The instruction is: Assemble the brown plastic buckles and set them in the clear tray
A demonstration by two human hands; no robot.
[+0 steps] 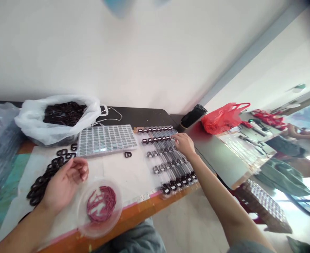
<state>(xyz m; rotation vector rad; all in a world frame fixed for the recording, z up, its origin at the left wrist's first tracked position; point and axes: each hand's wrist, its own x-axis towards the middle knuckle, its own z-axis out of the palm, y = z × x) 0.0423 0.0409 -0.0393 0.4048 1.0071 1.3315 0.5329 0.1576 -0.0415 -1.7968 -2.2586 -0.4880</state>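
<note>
My right hand [184,143] reaches over the clear tray [170,167] of rows of small black and clear pieces. Its fingertips are pinched at the right end of the second row from the back, and what lies between them is hidden. My left hand [66,181] hovers palm inward, fingers loosely curled and nothing visible in it. Beside it lies a heap of black plastic buckle-like loops [48,177]. A round clear tub [119,207] of thin dark-pink strips [108,203] stands just right of this hand. One single black loop [128,154] rests on the white sheet.
A compartment box [107,138] with many small cells sits at the back. Left of it stands a white plastic bag [32,117] full of dark pieces. A black cylindrical object [194,115] and a red bag [223,117] are at right. Another person [299,135] is at far right.
</note>
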